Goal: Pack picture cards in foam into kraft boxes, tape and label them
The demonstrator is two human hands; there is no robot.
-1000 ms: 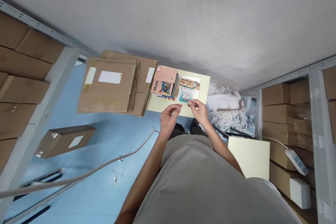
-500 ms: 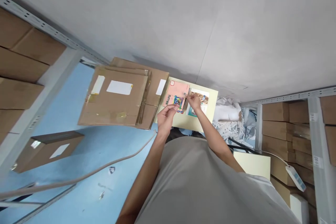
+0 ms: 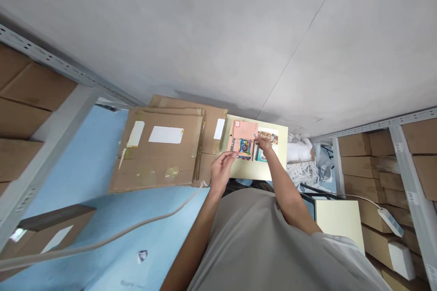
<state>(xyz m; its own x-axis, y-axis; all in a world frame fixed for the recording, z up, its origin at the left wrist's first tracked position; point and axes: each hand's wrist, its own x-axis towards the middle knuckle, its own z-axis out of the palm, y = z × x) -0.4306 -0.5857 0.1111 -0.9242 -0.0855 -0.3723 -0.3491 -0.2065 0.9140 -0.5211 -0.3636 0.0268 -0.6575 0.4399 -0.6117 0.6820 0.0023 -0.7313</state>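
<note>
A small pale-yellow table (image 3: 259,170) stands against the wall. On it lies a stack of books topped by a pink one with a colourful picture (image 3: 243,138), and beside that a white and teal booklet (image 3: 268,143). My left hand (image 3: 222,169) hovers at the stack's near left corner, fingers loosely curled, thumb and forefinger close together. My right hand (image 3: 264,144) reaches over the booklet to the right edge of the pink book, fingers bent on it. What the fingers pinch is too small to make out.
Flattened cardboard boxes (image 3: 160,154) with white labels lie left of the table. Metal shelving with brown cartons (image 3: 362,157) stands right, more cartons at left (image 3: 23,100). White crumpled paper (image 3: 300,157) sits right of the table. A power strip (image 3: 391,222), a cable (image 3: 112,236) and a blue floor lie below.
Both hands have gone from the table's near edge forward to the book stack. The right hand crossed the booklet to the pink book. The view has tilted and shifted.
</note>
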